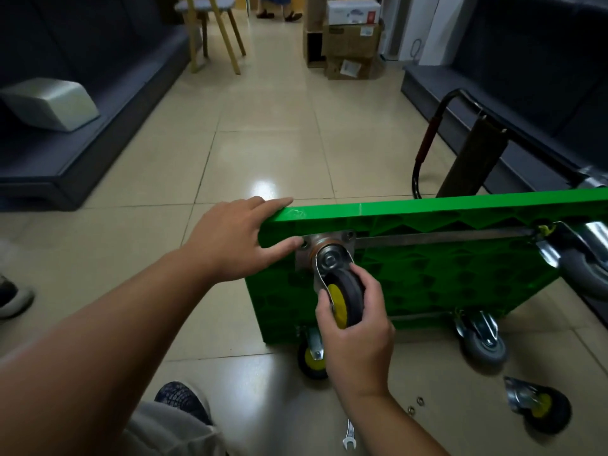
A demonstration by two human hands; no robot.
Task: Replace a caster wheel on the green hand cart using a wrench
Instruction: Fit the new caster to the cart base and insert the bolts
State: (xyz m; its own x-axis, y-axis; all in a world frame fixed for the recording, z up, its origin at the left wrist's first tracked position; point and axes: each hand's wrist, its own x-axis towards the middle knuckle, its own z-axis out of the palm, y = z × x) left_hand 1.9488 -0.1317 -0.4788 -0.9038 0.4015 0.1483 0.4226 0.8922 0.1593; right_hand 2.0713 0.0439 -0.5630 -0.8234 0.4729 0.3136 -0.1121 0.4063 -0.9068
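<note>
Green hand cart tipped on its side edge on the tiled floor, underside facing the person. Left hand lies flat over the top corner, fingers straight, thumb just beside the mounting plate; it steadies the cart and grasps nothing. Right hand is wrapped round the caster wheel, black tyre with yellow hub, holding its plate against the cart's upper near corner. Whether any bolts sit in the corner holes, cannot tell. Wrench on the floor near the person's knee, untouched; loose nuts just beyond it; a second loose caster further right. Risks, as I judge them: the wheel looks held by the grip alone, so reaching for the wrench or nuts could let the plate slip off its holes or drop. The cart balances on a narrow edge; lifting the flat hand may let it tip. The small nuts could roll or get kicked on smooth tile.
</note>
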